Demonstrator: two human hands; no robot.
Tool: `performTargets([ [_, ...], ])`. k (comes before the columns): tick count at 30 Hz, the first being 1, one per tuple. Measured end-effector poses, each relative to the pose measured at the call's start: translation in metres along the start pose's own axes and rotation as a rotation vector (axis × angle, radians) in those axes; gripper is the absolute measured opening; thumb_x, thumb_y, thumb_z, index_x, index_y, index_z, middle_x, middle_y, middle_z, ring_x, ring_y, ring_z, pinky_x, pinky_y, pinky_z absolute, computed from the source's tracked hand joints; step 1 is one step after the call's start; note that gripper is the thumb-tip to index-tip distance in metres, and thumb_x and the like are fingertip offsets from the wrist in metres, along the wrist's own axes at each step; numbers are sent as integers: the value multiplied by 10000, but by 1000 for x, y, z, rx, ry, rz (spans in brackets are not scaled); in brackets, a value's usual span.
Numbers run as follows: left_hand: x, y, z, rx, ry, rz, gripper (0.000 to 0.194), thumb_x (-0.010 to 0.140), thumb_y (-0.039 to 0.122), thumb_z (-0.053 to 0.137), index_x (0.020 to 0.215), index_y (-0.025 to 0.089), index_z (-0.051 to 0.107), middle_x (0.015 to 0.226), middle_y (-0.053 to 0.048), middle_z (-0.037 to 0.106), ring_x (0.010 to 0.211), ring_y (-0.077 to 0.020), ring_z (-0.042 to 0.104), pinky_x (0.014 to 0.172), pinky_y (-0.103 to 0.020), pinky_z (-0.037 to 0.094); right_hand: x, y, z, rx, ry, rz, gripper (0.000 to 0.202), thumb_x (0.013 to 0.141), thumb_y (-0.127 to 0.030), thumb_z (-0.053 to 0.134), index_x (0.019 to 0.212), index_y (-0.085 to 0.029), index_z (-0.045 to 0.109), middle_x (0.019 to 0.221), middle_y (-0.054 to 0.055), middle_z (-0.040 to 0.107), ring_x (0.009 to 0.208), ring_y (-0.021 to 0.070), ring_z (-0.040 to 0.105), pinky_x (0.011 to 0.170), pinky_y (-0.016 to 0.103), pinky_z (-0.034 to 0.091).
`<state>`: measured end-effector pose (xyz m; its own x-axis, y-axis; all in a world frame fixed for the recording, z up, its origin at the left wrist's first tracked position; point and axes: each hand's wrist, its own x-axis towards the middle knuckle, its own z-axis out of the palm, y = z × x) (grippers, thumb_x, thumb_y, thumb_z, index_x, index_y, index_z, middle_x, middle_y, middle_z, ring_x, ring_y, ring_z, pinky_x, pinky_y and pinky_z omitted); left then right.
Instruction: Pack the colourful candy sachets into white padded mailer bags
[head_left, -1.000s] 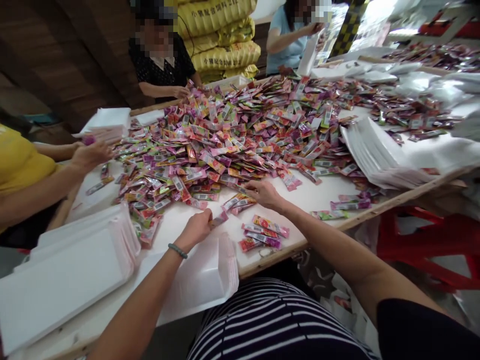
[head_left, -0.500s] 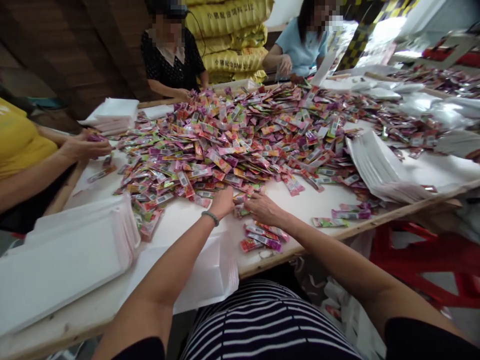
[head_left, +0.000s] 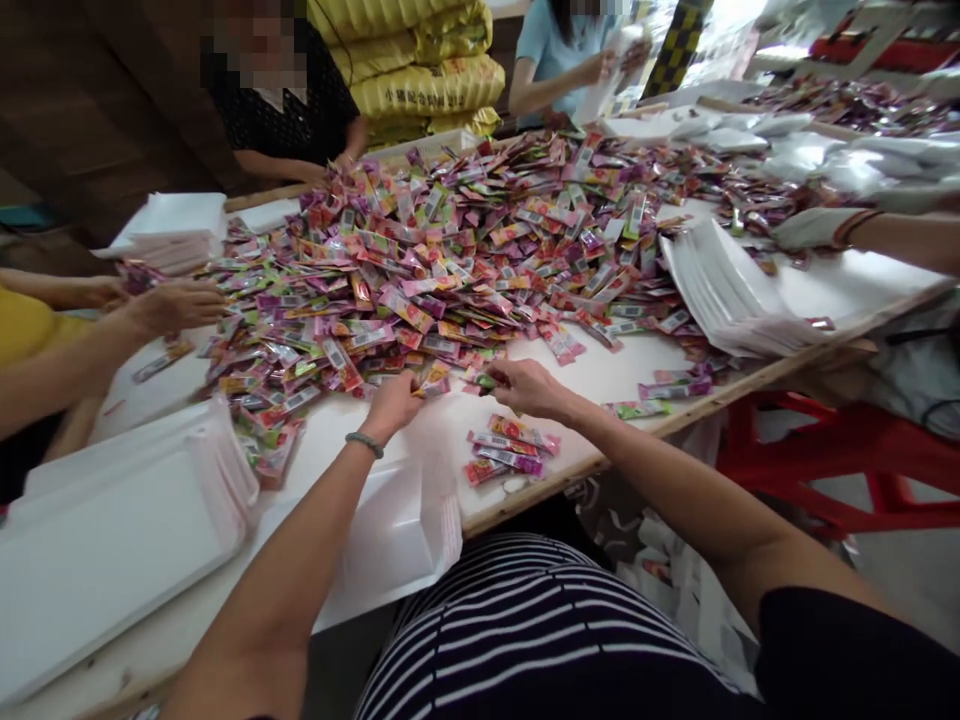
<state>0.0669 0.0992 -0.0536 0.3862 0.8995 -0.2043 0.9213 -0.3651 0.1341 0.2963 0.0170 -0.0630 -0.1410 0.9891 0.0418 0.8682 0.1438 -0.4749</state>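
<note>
My left hand (head_left: pixel 395 405) is closed on a small orange-and-pink stick packet (head_left: pixel 435 380) at the near edge of the big heap of packets (head_left: pixel 442 260). To its right, my right hand (head_left: pixel 523 388) pinches a green stick packet (head_left: pixel 484 381). Below my right hand lies a small group of packets (head_left: pixel 510 448) in pink, red and purple, near the table's front edge. An opened white mailer bag (head_left: pixel 397 520) rests under my left forearm, its mouth facing right.
White mailers are stacked at left (head_left: pixel 120 510), at far left (head_left: pixel 169 225) and at right (head_left: pixel 739 290). Co-workers' hands (head_left: pixel 161 305) work at the left and the far side; a gloved hand (head_left: pixel 814 228) reaches in at right. A red stool (head_left: pixel 810 470) stands beyond the table edge (head_left: pixel 540 490).
My hands have moved apart, each now with a packet showing at the fingertips. The view has shifted, and a gloved hand has come in at the right.
</note>
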Motion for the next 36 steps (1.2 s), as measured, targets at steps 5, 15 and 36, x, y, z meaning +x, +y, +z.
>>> performTargets([
  [5,-32,24,-3,-81,45,346,95,799,150,533,839,190,609,829,-52,645,866,-202,571,720,-279,422,-20,24,-6,-61,-12,198,147,797,-210,568,922,-190,643,751,27,669,650,151,557,564,239,307],
  [15,-73,85,38,88,-86,552,213,829,150,539,1032,110,591,982,-136,648,988,-272,571,860,-381,450,-73,1,39,-188,-188,-148,468,953,-445,456,1352,-202,479,1231,143,571,1104,265,509,888,380,405],
  [36,-210,57,30,129,-63,-209,582,818,45,419,1390,151,435,1436,-222,406,807,-199,674,679,-323,550,-81,-23,58,164,10,-294,583,761,-109,524,1333,-222,536,1153,84,660,1023,231,592,881,358,468],
])
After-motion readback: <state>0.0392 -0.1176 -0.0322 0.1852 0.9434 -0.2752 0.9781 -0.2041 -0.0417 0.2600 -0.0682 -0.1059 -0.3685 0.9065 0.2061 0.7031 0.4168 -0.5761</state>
